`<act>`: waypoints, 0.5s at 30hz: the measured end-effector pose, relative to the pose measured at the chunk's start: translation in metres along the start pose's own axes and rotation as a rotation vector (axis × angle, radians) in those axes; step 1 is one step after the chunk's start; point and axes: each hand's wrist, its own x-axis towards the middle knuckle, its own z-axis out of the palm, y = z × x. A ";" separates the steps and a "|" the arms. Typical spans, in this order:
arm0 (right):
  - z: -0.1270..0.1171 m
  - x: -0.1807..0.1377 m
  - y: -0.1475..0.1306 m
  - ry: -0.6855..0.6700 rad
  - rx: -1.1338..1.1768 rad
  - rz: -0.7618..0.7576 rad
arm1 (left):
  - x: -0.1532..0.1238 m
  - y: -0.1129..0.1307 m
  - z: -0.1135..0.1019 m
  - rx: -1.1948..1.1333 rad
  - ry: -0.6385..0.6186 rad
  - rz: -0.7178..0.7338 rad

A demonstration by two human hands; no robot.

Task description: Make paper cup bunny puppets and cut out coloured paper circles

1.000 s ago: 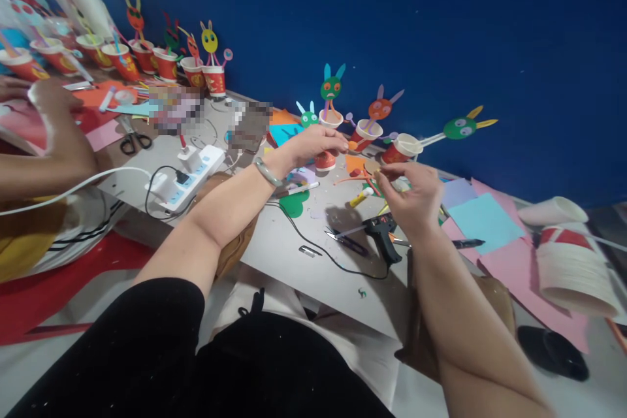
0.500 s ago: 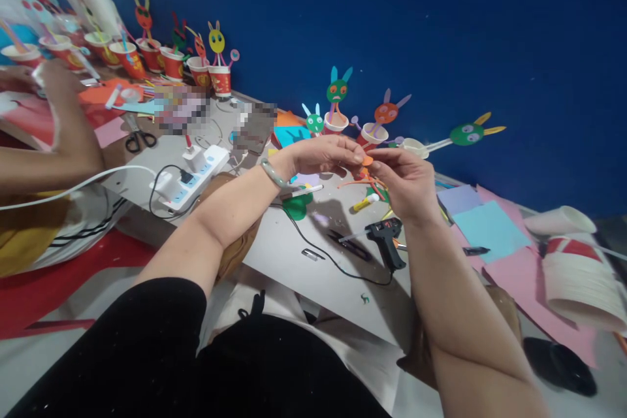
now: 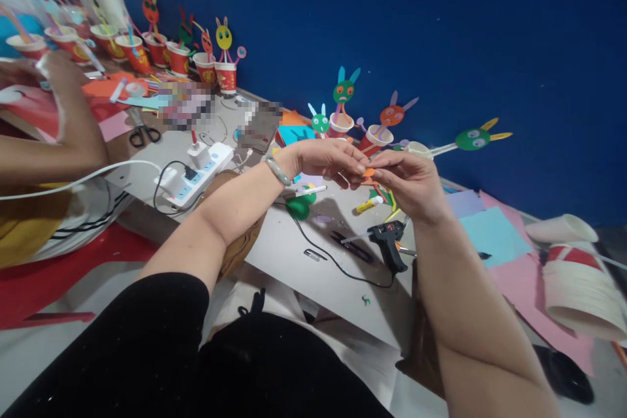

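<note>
A small orange paper piece (image 3: 369,172) sits between the fingertips of my two hands, above the table. My left hand (image 3: 329,160), with a bangle at the wrist, pinches it from the left. From the right, my right hand (image 3: 410,181) grips its other edge between thumb and fingers. Below them lie a yellow glue stick (image 3: 368,204), a black hot glue gun (image 3: 390,243) with its cord, and dark-handled scissors (image 3: 353,247) partly behind the gun's nozzle. Near my left wrist are a white pen (image 3: 307,192) and a green paper shape (image 3: 297,208).
A white power strip (image 3: 203,173) stands to the left, near black scissors (image 3: 143,128) and a co-worker's arm (image 3: 73,111). Paper cups (image 3: 226,78) with rabbit figures line the blue wall. Coloured paper (image 3: 494,235) and stacked cups (image 3: 578,294) lie to the right.
My left fingers have shifted slightly round the orange piece, and it sits a little lower. The whole view has moved slightly; other things stay in place.
</note>
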 end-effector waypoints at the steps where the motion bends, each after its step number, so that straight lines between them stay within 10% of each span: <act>1: 0.000 0.001 0.001 -0.008 0.009 -0.003 | 0.001 0.000 -0.001 0.000 -0.008 -0.004; 11: 0.002 0.005 -0.007 -0.061 0.030 0.010 | -0.001 0.000 -0.002 0.014 0.001 -0.013; 15: -0.004 0.009 0.000 -0.040 -0.051 0.029 | 0.008 -0.002 -0.007 -0.016 0.231 0.007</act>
